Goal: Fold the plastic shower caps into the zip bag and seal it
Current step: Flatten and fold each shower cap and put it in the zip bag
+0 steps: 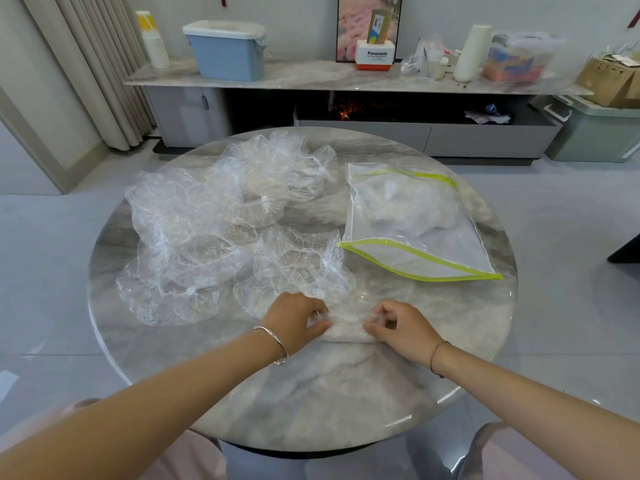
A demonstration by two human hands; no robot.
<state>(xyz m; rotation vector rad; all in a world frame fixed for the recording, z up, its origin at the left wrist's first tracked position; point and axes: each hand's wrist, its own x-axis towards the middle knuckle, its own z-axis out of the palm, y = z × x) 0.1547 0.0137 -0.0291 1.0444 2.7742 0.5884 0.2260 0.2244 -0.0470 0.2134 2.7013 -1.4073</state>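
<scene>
A clear shower cap (346,329), folded into a narrow band, lies on the round marble table (311,403) near its front. My left hand (298,318) pinches its left end and my right hand (401,329) pinches its right end. Just behind it sits another crumpled clear cap (298,261). Several more caps (194,230) are heaped on the table's left and back. The zip bag (412,223), clear with a lime-green zipper edge, lies at the right with its mouth open toward me and folded caps inside.
Behind the table runs a low cabinet (346,77) carrying a blue bin (227,50), a Panasonic box (374,55), a white roll (472,51) and clutter. A green crate (595,133) stands on the floor at right. Curtains hang at left.
</scene>
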